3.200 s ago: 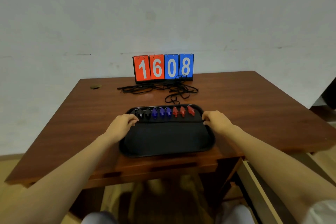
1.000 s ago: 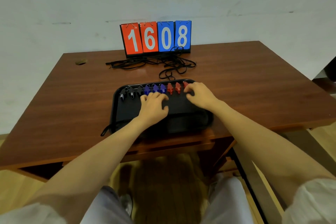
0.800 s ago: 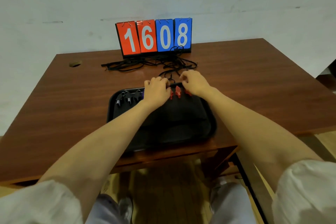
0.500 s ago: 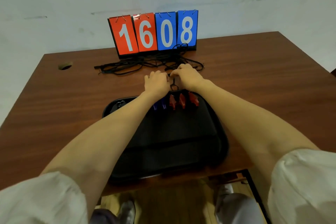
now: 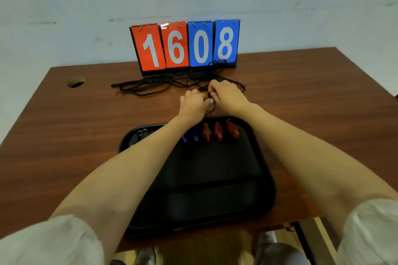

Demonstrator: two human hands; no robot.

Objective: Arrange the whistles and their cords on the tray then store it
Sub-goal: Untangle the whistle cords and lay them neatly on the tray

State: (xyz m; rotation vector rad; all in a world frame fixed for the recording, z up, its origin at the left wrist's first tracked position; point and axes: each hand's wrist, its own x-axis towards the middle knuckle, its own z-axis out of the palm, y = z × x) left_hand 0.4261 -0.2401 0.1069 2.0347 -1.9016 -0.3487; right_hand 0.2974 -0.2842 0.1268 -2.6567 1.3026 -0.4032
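Left hand (image 5: 193, 106) and right hand (image 5: 228, 97) meet just past the tray (image 5: 270, 180) at its 12 o'clock rim, curled fingers pinching a thin black cord (image 5: 212, 107). Glossy plastic whistles (image 5: 218, 132) (red, blue) line the tray's far edge, long axes 12-to-6, rings toward 12. The stringy cord tangle (image 5: 150, 88) lies on the wooden counter (image 5: 86, 125).

Open lanes: bare table (image 5: 64, 146) at frame left and far right. Middle is blocked: tray (image 5: 266, 178) low centre, forearms across it, left hand (image 5: 192, 104) and right hand (image 5: 229, 97) meeting at the cord tangle (image 5: 155, 86) above. Number cards (image 5: 185, 47) wall off the back. Hole (image 5: 75, 82) in the tabletop, upper left.
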